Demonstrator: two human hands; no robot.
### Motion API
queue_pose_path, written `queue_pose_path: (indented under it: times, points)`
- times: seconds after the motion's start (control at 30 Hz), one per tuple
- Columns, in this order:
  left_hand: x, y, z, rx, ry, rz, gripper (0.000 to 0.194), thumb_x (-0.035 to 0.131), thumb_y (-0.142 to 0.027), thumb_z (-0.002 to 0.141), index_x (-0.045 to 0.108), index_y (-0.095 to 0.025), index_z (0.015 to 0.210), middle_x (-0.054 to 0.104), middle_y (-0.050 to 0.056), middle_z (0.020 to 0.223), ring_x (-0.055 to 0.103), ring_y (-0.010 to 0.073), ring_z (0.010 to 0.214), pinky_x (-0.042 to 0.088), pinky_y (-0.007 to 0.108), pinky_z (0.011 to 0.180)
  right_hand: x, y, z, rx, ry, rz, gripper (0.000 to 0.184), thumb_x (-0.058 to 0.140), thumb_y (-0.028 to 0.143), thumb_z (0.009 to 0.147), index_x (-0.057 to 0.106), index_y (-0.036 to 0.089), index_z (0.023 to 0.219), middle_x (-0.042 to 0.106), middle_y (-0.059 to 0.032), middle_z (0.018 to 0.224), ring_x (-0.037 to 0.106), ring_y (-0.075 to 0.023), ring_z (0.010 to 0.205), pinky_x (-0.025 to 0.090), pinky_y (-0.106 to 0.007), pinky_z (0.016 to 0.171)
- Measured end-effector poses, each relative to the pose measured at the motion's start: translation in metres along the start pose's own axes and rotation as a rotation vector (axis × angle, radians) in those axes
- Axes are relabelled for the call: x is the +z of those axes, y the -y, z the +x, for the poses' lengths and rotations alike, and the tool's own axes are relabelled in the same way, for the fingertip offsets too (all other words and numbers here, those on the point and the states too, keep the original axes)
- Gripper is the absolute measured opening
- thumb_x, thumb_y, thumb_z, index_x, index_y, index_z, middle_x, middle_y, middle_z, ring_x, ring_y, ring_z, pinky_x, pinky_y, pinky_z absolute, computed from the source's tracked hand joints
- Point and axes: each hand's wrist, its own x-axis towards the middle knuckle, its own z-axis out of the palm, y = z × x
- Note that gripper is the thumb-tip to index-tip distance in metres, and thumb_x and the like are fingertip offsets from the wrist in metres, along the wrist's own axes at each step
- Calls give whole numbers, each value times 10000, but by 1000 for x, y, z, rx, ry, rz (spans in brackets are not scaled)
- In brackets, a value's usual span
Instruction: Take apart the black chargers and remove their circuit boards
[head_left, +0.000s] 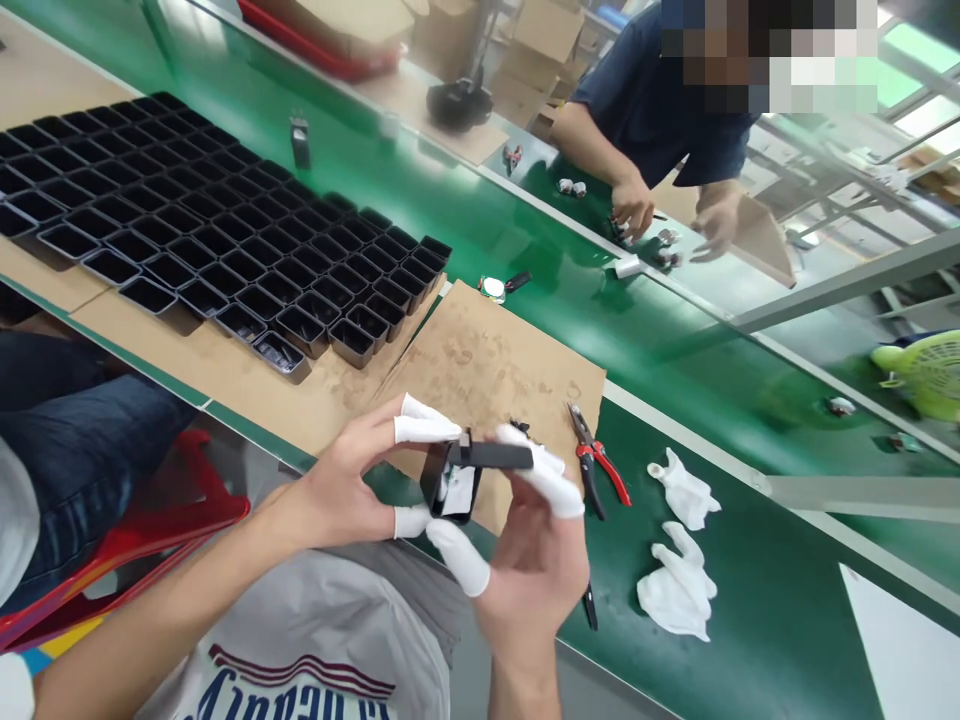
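My left hand (pixel 352 480) and my right hand (pixel 536 555) both wear white finger cots and meet over the near edge of the green bench. Together they pinch a small black plastic part (pixel 459 478): the left fingers grip its boxy open end, the right fingers hold the flat black strip on top. Something white shows inside the part. Both hands are closed on it, just above a brown cardboard sheet (pixel 487 365).
A black tray of many small cells (pixel 187 240) lies at left on cardboard. Red-handled pliers (pixel 596 465) and white gloves (pixel 679 560) lie at right. Across the green conveyor (pixel 525 240) another person's hands (pixel 634 205) handle small parts. A red stool (pixel 172 520) stands lower left.
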Motion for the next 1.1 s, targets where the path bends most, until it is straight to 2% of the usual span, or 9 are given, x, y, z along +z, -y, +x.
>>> queue_pose_path:
  times: [0.1,0.17,0.27,0.33,0.63,0.77,0.83,0.97,1.1]
  points:
    - [-3,-6,5,17,45,22,727,899,-21,810,737,-282,1469,756,121,1306,775,283,1195,715,429,1033,-7,8,30,139,90,66,703,1046,325,827,732,294,1455,811,-127,1419,799,-333,1298,696,-501,1100]
    - [-4,-9,10,18,72,14,711,888,-13,812,746,-271,1460,751,125,1310,771,281,1206,719,441,1050,-13,10,47,181,211,101,452,999,297,885,812,290,1296,859,-82,1289,825,-287,1194,689,-451,1063]
    - [-5,-11,20,26,98,-10,703,890,-23,801,757,-262,1449,742,120,1305,768,278,1207,722,453,1062,-19,10,63,163,327,166,159,919,301,974,866,292,1124,865,-51,1204,825,-258,1095,678,-448,1033]
    - [-7,-10,27,34,109,-11,680,884,-43,800,762,-255,1435,740,113,1292,769,271,1194,726,450,1054,-20,9,66,120,307,187,135,896,296,998,872,297,1131,858,-51,1202,818,-252,1070,683,-444,996]
    - [-10,5,28,-16,143,-14,683,939,-78,780,760,-228,1422,739,100,1264,767,264,1163,732,435,1021,-4,1,47,11,34,155,213,835,140,988,845,286,1142,882,-33,1091,839,-232,987,682,-387,890]
    - [-14,12,19,-55,139,-36,690,963,-91,787,761,-242,1428,741,107,1255,764,254,1136,730,398,998,0,2,43,-6,29,157,210,866,173,985,835,294,1154,880,-45,1090,851,-254,1014,693,-393,874]
    - [-20,16,17,-50,144,-40,692,987,-113,781,762,-244,1423,753,119,1262,760,255,1113,726,389,971,-2,3,41,-8,99,163,348,931,215,948,826,311,1266,878,-68,1180,855,-288,1092,710,-429,918]
    - [-33,21,19,-25,173,-64,706,995,-135,792,754,-244,1447,766,128,1271,745,257,1111,696,371,944,-5,6,36,-33,216,121,886,1123,268,727,736,339,1521,838,-108,1389,836,-361,1249,720,-517,1062]
    - [-43,19,25,8,205,-54,753,998,-135,791,740,-243,1490,776,136,1288,744,272,1129,674,401,965,-2,14,40,-85,68,180,851,1127,291,734,763,305,1502,875,-114,1288,887,-370,1131,767,-522,978]
